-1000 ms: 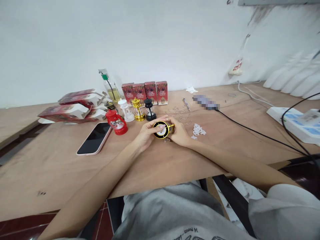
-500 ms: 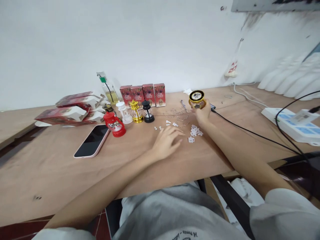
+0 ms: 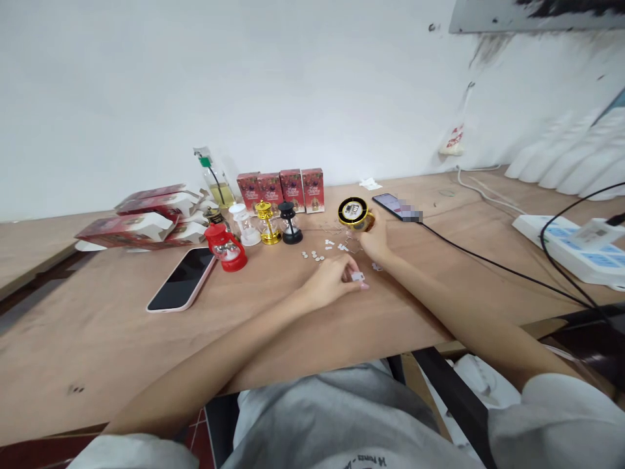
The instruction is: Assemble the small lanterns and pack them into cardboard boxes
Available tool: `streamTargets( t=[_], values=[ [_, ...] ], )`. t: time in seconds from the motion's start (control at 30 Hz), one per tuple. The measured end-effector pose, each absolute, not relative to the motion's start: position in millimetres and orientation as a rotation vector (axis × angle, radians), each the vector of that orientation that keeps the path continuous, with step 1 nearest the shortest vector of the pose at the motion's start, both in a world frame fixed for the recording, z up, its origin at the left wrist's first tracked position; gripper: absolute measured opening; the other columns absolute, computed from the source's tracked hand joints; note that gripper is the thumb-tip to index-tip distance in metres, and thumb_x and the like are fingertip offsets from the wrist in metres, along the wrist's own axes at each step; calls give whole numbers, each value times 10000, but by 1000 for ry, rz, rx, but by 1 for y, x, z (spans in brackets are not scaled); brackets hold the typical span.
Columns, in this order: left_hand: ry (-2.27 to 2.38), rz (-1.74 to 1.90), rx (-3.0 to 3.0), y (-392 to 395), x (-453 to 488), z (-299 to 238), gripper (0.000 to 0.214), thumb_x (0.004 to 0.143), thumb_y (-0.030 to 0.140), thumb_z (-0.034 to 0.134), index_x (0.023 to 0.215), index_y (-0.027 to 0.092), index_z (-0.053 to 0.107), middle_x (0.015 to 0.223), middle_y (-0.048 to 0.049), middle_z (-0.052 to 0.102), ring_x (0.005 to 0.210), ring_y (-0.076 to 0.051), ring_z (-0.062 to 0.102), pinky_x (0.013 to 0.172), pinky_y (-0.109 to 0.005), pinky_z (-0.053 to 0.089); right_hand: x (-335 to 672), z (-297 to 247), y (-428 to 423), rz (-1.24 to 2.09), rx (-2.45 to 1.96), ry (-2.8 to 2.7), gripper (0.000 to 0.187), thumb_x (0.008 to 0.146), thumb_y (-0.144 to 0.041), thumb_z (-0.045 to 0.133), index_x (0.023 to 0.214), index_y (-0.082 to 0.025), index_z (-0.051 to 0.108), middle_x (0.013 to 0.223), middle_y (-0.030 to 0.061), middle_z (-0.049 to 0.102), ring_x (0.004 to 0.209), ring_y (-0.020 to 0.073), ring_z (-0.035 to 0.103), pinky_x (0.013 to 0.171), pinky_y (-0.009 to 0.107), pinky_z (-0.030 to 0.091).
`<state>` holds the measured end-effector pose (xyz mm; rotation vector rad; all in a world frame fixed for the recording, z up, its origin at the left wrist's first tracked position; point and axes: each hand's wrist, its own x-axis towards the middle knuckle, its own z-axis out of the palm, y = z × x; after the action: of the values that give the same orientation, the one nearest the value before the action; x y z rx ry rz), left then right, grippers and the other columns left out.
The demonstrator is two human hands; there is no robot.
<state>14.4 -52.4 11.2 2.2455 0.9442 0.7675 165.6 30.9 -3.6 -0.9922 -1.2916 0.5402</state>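
Note:
A small gold lantern [image 3: 360,225] is gripped in my right hand [image 3: 375,240], its round black-rimmed underside facing up. Between the thumb and fingers of my left hand [image 3: 334,281] is a small white plastic piece [image 3: 358,277]. More white plastic pieces [image 3: 377,266] lie partly hidden behind my right wrist. Small round discs [image 3: 313,255] rest just beyond the left hand, beside other little white parts [image 3: 329,245]. Thin bent wires [image 3: 352,245] are scattered under the held lantern.
Red [image 3: 227,251], white [image 3: 245,226], gold [image 3: 268,223] and black lanterns [image 3: 290,223] stand left of centre, before several red boxes [image 3: 312,190]. Flattened cartons [image 3: 131,225] and a large phone [image 3: 183,280] lie left. Another phone [image 3: 393,205] and a power strip [image 3: 576,244] are right.
The right hand has brought the upturned lantern leftward and nearer, uncovering the phone behind it. My left hand, open before, has moved right and now pinches a white piece.

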Motion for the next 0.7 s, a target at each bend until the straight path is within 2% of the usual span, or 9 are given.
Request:
streamTargets(
  t=[0.1,0.2,0.27,0.47,0.7],
  values=[
    [917,1126,2085,-57,-8,23,267,710,338,755,844,186,582,684,20,597,613,-126,558,604,-259,442,157,-4,24,575,-955,-1353,449,544,-247,746,922,-203,507,954,46,621,894,204,594,836,363,487],
    [885,1503,1895,-55,-28,37,316,644,310,806,837,180,593,751,10,607,653,-109,552,643,-252,459,147,-8,16,606,-927,-1419,442,527,-233,758,903,-198,528,916,42,632,873,214,598,820,366,486],
    [882,1630,1770,-52,-36,44,358,602,308,832,829,177,589,751,15,596,652,-102,550,645,-250,466,140,-12,9,650,-911,-1476,452,530,-219,757,925,-195,538,937,39,643,885,217,605,835,369,480],
    [873,1676,1584,-50,-41,43,397,580,381,838,738,175,537,713,19,596,652,-100,567,621,-241,484,127,-17,-10,754,-868,-1677,475,569,-144,723,1012,-215,568,991,13,666,913,204,618,846,345,478],
    [926,1709,1494,-54,-42,43,311,637,369,809,724,158,598,678,-1,651,578,-88,571,482,-186,427,128,-19,-9,767,-875,-1676,475,555,-148,740,995,-219,575,1000,16,671,947,225,621,872,364,471]
  ],
)
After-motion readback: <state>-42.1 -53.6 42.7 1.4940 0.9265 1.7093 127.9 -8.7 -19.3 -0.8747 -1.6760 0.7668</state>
